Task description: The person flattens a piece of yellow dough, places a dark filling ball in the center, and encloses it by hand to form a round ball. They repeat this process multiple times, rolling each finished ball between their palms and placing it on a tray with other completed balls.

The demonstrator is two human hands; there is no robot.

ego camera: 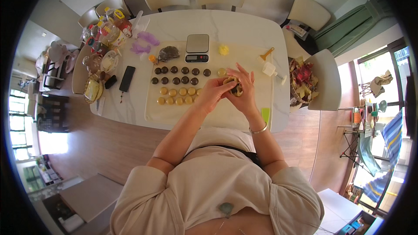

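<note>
Above the cream mat (215,120), my left hand (210,94) and my right hand (245,95) meet around a piece of yellowish dough (239,92). Dark filling shows inside its uneven rim; the fingers hide part of it. Two rows of dark balls (185,70) lie to the left on the mat. Nearer me are two rows of pale yellow dough balls (183,91), the right end covered by my left hand. One more yellowish ball (221,71) sits just beyond my hands. Farther back are a digital kitchen scale (197,43) and a bright yellow lump (223,50).
A dark wrapped mass (168,54) lies left of the scale. On the right are a white plunger press (270,69), an orange-handled brush (268,53) and a green scraper (265,115). A phone (127,78), purple gloves (141,48) and oil bottles (112,34) occupy the left side.
</note>
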